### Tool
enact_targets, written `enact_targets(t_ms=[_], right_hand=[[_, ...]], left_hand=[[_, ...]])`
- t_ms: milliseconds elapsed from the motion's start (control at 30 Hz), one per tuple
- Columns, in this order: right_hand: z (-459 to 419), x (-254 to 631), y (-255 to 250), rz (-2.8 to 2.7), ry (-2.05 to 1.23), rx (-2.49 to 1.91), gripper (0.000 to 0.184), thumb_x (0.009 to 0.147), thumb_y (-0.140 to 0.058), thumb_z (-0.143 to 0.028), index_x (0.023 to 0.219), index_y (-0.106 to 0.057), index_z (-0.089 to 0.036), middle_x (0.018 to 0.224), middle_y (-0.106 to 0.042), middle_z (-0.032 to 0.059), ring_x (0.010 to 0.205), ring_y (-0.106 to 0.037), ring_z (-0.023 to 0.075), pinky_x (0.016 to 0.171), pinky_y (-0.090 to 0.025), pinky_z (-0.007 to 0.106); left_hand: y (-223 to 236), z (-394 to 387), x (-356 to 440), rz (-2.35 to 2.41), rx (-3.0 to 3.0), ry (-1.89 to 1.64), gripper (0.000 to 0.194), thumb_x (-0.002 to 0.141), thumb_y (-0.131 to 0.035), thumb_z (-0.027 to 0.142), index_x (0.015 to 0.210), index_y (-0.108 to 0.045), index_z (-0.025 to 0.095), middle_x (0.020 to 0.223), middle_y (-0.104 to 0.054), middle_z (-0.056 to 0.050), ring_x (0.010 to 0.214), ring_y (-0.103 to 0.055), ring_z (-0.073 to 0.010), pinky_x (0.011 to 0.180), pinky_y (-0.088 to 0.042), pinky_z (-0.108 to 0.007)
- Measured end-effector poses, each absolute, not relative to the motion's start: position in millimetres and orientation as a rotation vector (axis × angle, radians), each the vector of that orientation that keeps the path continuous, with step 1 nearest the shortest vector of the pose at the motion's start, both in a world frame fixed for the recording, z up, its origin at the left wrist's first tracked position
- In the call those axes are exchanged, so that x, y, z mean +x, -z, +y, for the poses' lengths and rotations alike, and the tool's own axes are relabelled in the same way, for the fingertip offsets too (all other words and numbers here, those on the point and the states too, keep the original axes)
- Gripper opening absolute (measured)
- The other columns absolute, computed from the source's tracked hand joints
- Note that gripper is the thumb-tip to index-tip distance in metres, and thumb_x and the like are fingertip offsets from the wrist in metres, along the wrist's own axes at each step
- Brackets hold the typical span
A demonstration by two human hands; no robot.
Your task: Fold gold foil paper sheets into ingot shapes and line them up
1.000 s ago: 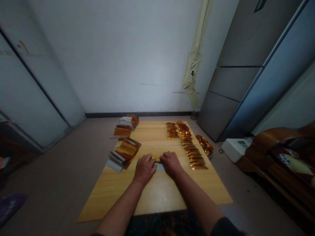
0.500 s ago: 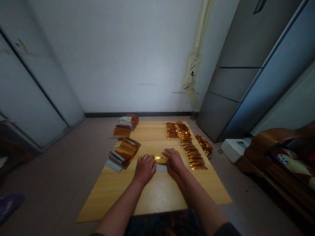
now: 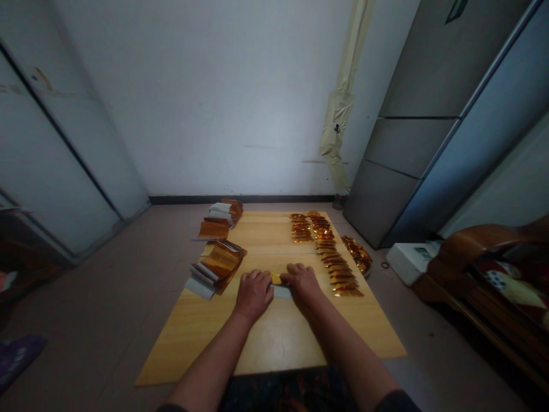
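Observation:
Between my hands lies a sheet of gold foil paper (image 3: 276, 278), partly rolled or folded, with its pale underside showing toward me. My left hand (image 3: 254, 293) grips its left end, fingers curled down at the table. On the other end my right hand (image 3: 301, 284) is closed, its fingers bent over the paper. My fingertips hide both ends of the sheet. To the left lies a stack of gold foil paper sheets (image 3: 223, 260). A long row of folded gold foil pieces (image 3: 337, 265) runs along the right side.
All this rests on a wooden board (image 3: 274, 343). More foil sheets (image 3: 214, 229) lie at its far left edge. Beyond the right edge sits a heap of gold pieces (image 3: 357, 254). A white box (image 3: 409, 260), a wooden bench (image 3: 484, 286) and a grey refrigerator (image 3: 394, 143) stand on the right.
My right hand has moved slightly left and its fingers have closed down over the foil paper, covering more of it. Less gold shows between the hands. My left hand stays nearly in place.

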State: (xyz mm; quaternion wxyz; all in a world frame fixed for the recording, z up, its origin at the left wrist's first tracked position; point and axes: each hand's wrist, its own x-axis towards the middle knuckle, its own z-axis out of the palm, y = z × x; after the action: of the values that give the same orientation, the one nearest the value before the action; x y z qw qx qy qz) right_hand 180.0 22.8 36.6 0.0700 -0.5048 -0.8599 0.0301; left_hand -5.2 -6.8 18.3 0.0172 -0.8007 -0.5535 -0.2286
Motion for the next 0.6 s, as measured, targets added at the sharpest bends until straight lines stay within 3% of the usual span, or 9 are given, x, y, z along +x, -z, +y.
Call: enact_targets(t_ms=[200,433,600], right_hand=[[7.2,202.3,-45.8,-2.575,0.015,-1.521,0.021,0.096,-0.048,-0.030,0.105,-0.067,-0.033,0.111,-0.058,0.0061,0.102,-0.048,0.0224,0.090,-0.028,0.040],[6.2,219.7,-38.5,-2.561,0.057,-1.558,0.025,0.096,-0.048,-0.029,0.112,-0.066,-0.035,0.135,-0.054,0.0057,0.109,-0.051,0.0241,0.101,-0.023,0.049],[12.4,217.0,-31.5,-2.477,-0.048,-1.393,0.031,0.096,-0.048,-0.032,0.125,-0.060,-0.031,0.138,-0.055,0.0071,0.118,-0.049,0.0234,0.098,-0.032,0.040]], left_hand=[[-19.4,-7.4,-5.4,-1.697,-2.495,0.713,0.014,0.082,-0.058,0.022,0.095,-0.065,0.024,0.106,-0.070,-0.006,0.100,-0.055,-0.0245,0.085,-0.035,-0.041],[-11.9,-4.4,-9.1,-1.651,-2.518,0.747,0.020,0.083,-0.059,0.024,0.099,-0.069,0.031,0.113,-0.069,-0.003,0.102,-0.054,-0.0243,0.087,-0.033,-0.044],[-13.4,-4.5,-9.9,-1.662,-2.523,0.769,0.020,0.084,-0.058,0.024,0.099,-0.069,0.031,0.115,-0.069,-0.002,0.108,-0.054,-0.0249,0.089,-0.033,-0.045]])
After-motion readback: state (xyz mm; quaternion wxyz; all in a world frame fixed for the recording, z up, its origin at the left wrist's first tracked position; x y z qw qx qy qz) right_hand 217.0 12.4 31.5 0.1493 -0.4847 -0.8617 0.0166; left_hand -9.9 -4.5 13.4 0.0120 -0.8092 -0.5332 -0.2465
